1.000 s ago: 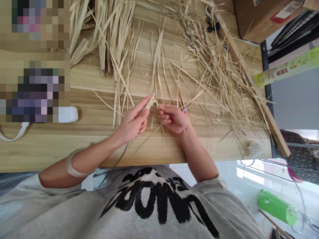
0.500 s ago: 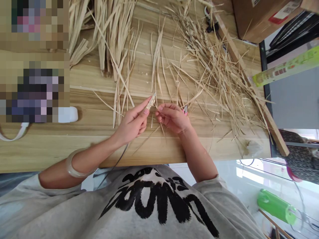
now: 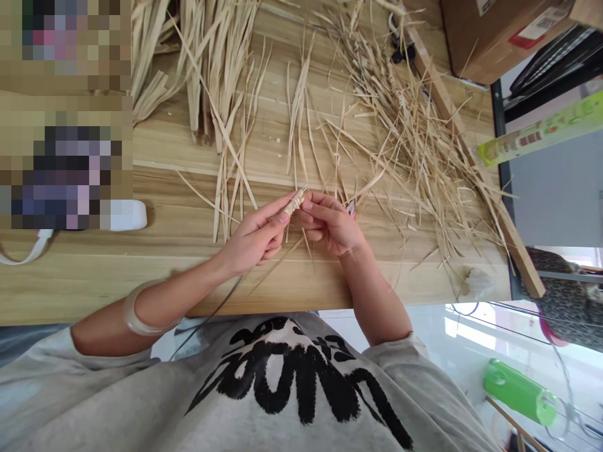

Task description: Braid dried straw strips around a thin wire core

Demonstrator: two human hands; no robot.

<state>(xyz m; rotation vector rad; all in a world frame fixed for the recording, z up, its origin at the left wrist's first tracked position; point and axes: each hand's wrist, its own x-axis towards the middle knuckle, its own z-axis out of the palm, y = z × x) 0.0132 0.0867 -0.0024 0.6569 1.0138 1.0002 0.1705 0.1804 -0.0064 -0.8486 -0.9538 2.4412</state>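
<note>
Over the desk's (image 3: 306, 289) front edge, a grey cord (image 3: 228, 297) runs down from under the left hand (image 3: 254, 238), and beyond the fingers there's a stubby pale straw wrap (image 3: 295, 203) with a silvery tip (image 3: 304, 188) poking out. Both forearms (image 3: 379, 292) angle inward. Left's closed around the wrap; right hand's (image 3: 332, 226) pinched narrow at its end, can't tell on what.

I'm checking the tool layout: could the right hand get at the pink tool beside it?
Probably yes: the pink tool shows just past the right hand, which partly hides it, with only thin loose strips nearby. That hand is busy at the wrapped piece, though, so would likely need freeing first.
</note>
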